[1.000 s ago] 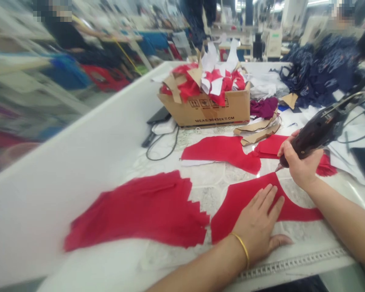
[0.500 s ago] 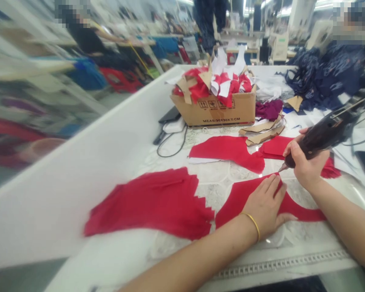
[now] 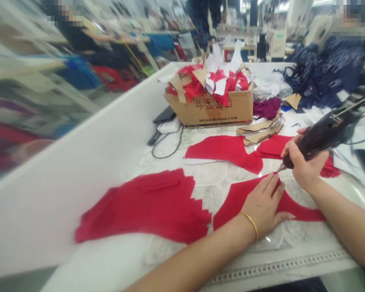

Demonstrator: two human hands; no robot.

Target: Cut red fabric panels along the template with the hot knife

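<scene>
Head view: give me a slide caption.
Right hand holds a corded pointed tool at red fabric, left hand pressing it flat on the table.

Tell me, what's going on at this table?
A person is working at a white-edged table. Their left hand lies flat, fingers spread, on a red fabric piece. Their right hand grips a dark corded handheld tool, its pointed tip right by that fabric's edge. More red cut pieces lie nearby, and a cardboard box beyond them overflows with red and white scraps. Other people are working farther back.
</scene>
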